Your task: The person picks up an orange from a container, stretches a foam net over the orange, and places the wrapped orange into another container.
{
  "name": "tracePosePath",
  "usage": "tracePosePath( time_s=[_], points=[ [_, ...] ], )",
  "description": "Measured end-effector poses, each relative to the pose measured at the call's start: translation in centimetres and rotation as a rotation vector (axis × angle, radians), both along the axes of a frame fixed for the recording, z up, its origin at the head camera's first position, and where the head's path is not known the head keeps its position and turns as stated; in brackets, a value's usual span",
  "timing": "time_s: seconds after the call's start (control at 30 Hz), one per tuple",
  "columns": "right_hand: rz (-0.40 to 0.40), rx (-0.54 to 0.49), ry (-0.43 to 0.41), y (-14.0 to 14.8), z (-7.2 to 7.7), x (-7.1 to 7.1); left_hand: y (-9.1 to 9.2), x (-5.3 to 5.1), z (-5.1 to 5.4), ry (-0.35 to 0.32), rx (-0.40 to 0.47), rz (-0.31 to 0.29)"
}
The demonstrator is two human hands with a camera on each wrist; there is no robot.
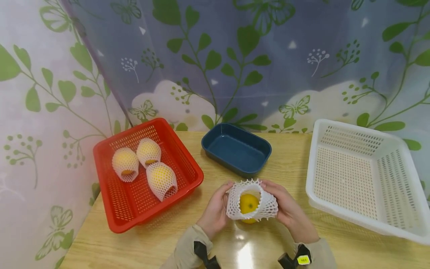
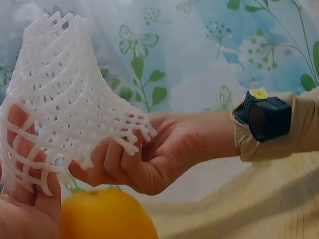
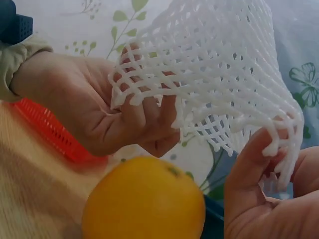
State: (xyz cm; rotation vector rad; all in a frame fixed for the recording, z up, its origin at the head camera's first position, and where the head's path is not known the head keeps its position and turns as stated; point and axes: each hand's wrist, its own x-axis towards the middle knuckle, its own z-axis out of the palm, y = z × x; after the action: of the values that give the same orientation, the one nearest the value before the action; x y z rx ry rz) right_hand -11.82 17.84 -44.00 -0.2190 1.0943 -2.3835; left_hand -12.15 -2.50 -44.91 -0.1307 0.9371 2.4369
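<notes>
Both hands stretch a white foam fruit net wide between them, above an orange on the table. In the head view the orange shows through the net's opening. My left hand holds the net's left edge, with some fingers inside the mesh. My right hand pinches the opposite edge. Seen from the left wrist, the net hangs over the top of the orange. The right wrist view shows the orange below the net, apart from both hands.
A red basket at the left holds several fruits in foam nets. Behind the hands stands a dark blue tray. A white basket is at the right. A patterned curtain hangs behind the wooden table.
</notes>
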Motion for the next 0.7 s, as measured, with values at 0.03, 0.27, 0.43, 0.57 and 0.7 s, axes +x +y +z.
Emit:
tracePosePath(
  time_s=[0.03, 0.27, 0.43, 0.57, 0.7],
  points=[
    [-0.005, 0.022, -0.007, 0.0, -0.4, -0.1, 0.0, -0.1, -0.4, -0.009, -0.008, 0.012],
    [-0.026, 0.090, -0.082, 0.4, -2.5, -0.5, 0.0, -0.7, -3.5, -0.023, -0.037, 0.054],
    [-0.116, 0.178, -0.129, 0.4, -3.5, -0.6, -0.1, -1.0, -4.9, 0.024, -0.072, 0.053],
    [-0.180, 0.252, -0.114, 0.3, -4.5, -0.6, -0.2, -1.2, -5.8, 0.053, -0.181, 0.087],
    [-0.285, 0.363, -0.043, -0.2, -5.4, -0.5, -0.1, -1.5, -6.3, 0.102, -0.297, 0.136]
  ],
)
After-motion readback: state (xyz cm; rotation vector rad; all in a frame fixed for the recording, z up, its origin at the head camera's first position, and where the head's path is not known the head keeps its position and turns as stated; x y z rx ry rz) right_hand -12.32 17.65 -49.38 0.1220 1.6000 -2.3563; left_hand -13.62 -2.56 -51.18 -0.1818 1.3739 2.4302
